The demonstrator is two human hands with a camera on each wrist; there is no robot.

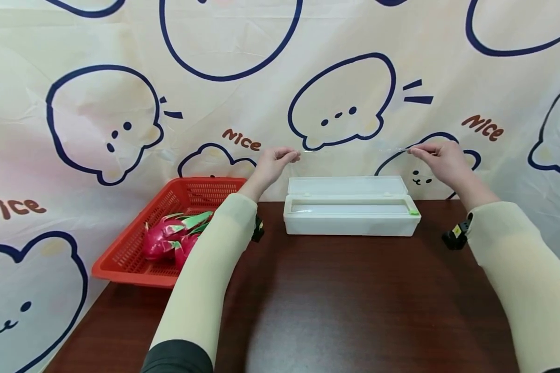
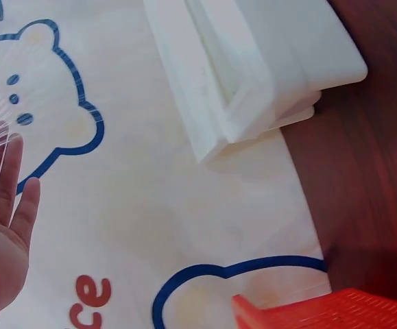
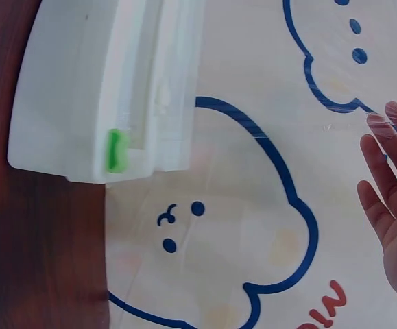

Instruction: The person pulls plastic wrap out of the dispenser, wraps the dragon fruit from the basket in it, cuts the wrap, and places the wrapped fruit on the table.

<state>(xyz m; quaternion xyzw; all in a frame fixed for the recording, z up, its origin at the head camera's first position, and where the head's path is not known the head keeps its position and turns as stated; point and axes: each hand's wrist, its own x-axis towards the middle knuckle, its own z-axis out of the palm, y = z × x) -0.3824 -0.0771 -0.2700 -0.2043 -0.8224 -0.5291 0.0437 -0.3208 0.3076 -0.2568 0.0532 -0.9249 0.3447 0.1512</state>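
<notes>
A sheet of clear cling film (image 3: pixel 335 123) stretches between my two hands, in the air above and behind a white cling film dispenser (image 1: pixel 350 226). My left hand (image 1: pixel 274 165) pinches one end of the film; its creases (image 2: pixel 5 140) run across the fingers in the left wrist view. At the other end, my right hand (image 1: pixel 441 159) pinches the film between thumb and forefinger, the remaining fingers loosely bent. The dispenser's lid (image 1: pixel 347 185) stands raised at the back. On its right end sits a green slide cutter (image 3: pixel 116 151).
To the left, a red plastic basket (image 1: pixel 130 280) holds dragon fruits (image 1: pixel 161 239) with green-tipped scales, partly hidden by my left sleeve. Dark brown wood forms the tabletop (image 1: pixel 354 300). A cartoon-printed cloth (image 1: pixel 242 103) hangs right behind the table.
</notes>
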